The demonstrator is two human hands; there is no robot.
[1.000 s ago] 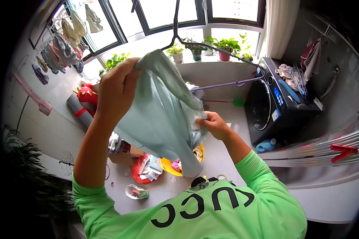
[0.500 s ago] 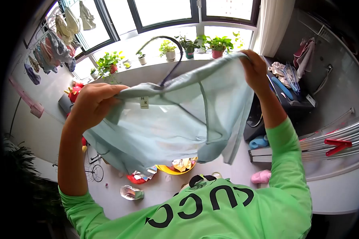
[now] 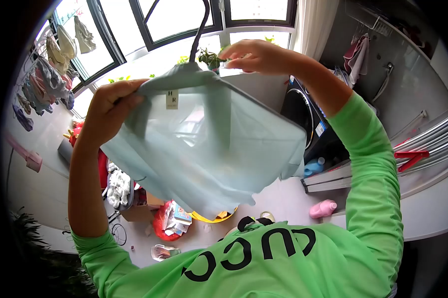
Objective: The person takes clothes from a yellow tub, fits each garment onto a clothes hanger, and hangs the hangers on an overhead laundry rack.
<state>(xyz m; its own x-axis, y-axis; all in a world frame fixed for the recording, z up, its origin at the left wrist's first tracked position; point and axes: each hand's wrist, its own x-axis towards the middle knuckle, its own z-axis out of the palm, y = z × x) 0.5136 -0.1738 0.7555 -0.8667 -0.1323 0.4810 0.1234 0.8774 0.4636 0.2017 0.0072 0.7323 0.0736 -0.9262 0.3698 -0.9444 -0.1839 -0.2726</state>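
Observation:
A pale blue-green garment (image 3: 209,144) hangs spread out in front of me on a dark hanger (image 3: 199,35), whose hook rises above the collar. My left hand (image 3: 112,107) pinches the garment near its left shoulder. A small white label (image 3: 171,99) shows inside the neck. Above the garment's right side, my right hand (image 3: 251,57) is raised with its fingers apart and holds nothing. Most of the hanger's frame is hidden inside the cloth.
Potted plants (image 3: 211,58) line the windowsill. Small clothes (image 3: 50,79) hang at the left. A dark washing machine (image 3: 303,109), a folded metal rack (image 3: 417,159) and a pink bottle (image 3: 323,209) are at the right. Below lie a red basket (image 3: 160,223) and a yellow basin (image 3: 199,217).
The garment has been spread out over the hanger, and its right shoulder has dropped. My right hand has let go of the cloth and moved up and left. The view has shifted right.

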